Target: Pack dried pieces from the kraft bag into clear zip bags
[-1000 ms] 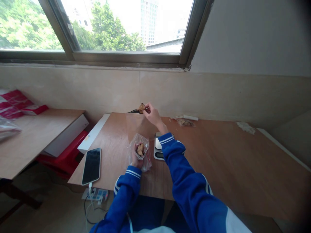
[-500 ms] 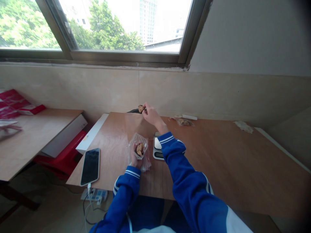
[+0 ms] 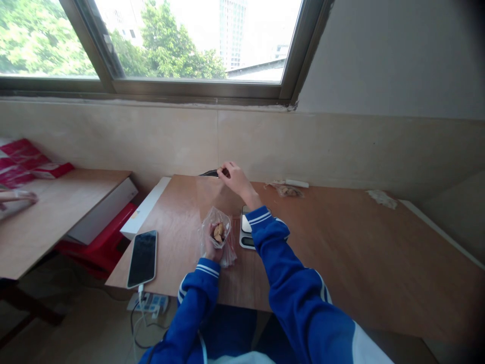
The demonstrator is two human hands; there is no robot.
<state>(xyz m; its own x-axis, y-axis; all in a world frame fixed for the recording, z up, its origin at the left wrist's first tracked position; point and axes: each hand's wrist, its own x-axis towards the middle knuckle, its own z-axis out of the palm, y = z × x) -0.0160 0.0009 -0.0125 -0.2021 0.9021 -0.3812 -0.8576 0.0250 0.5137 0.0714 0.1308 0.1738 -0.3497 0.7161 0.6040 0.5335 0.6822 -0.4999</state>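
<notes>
- We see the wooden table under the work, and a side table off to the left, cut off by the picture's edge.
- On that side table we now make out a co-worker's hand, its arm cut off; half a second ago only a blurred shape shows there.
- Near the far edge stands a see-through container with a dark thing behind its top; we cannot tell what lies inside.
- Our right hand is above it, fingers curled in close on a brown piece. Earlier that piece sticks out plainly; now the fingers mostly cover it.
- Our left hand is wrapped around a clear bag, just left of the scale; the bag hides most of its fingers.
- Our right sleeve hides part of the scale.
- Toward the wall lies a small bag with brownish contents, hard to make out.
- The clear bag's mouth is open, showing brown chunks inside.
</notes>
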